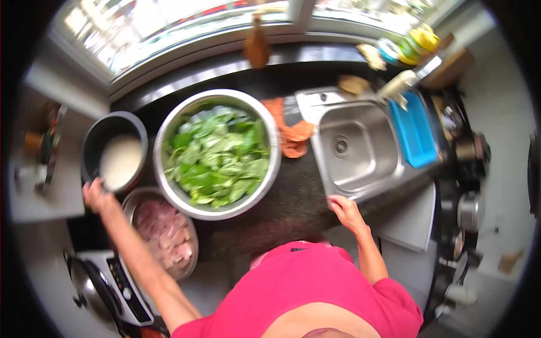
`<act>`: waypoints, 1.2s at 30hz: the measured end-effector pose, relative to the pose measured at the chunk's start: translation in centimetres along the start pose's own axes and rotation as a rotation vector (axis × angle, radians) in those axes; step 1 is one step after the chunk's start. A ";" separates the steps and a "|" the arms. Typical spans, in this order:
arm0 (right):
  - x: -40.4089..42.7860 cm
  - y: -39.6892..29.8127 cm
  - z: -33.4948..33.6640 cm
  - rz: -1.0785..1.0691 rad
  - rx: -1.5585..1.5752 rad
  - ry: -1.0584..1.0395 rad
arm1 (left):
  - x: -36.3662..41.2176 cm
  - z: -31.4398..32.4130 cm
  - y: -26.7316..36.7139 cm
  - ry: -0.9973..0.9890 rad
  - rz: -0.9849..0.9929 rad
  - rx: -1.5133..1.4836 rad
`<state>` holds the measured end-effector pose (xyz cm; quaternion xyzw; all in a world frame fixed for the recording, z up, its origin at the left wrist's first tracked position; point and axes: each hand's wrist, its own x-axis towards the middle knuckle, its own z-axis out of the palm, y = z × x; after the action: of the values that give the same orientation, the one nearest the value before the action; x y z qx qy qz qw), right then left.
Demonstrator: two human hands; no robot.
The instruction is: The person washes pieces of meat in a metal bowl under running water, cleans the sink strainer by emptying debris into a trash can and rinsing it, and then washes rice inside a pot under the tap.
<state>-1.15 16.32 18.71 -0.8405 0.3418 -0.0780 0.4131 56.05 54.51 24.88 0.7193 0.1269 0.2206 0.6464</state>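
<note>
My left hand (98, 197) grips the near rim of a dark cooking pot (89, 145), its thumb at the inner edge. White rice or a similar pale content (122, 162) lies in the pot, partly under cloudy liquid as far as the blur shows. Beneath my left forearm a metal bowl (193, 249) holds pieces of raw meat (162, 232). Right of these stands a large steel basin (277, 158) full of green leaves (219, 156). My right hand (345, 211) is by the front left corner of the steel sink (359, 145), fingers curled, with nothing visible in it.
An orange cloth (291, 135) lies between basin and sink. A blue plastic tray (416, 131) sits along the sink's right side. At the lower left is a cooker (127, 291) with a lidded pan (91, 291). A brown bottle (256, 46) stands by the window.
</note>
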 end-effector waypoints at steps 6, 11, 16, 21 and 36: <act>5.2 6.1 -10.4 -0.090 0.008 0.260 | -9.4 -0.4 10.6 -0.243 -0.049 -0.254; 13.3 12.2 -20.6 -0.264 -0.209 0.671 | -25.1 2.4 14.5 -0.506 -0.173 -0.345; 18.4 18.4 -25.0 -0.363 -0.386 0.593 | -46.3 9.9 13.8 -0.581 -0.331 -0.281; 19.5 22.4 -25.1 -0.446 -0.528 0.487 | -60.9 18.0 8.2 -0.692 -0.472 -0.385; 19.6 27.4 -23.7 -0.393 -0.596 0.130 | -67.8 27.8 6.0 -0.678 -0.645 -0.520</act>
<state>-10.16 -23.06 10.62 -0.9669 0.2071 -0.1061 0.1044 9.77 -2.34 18.53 0.4909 0.0666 -0.2098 0.8430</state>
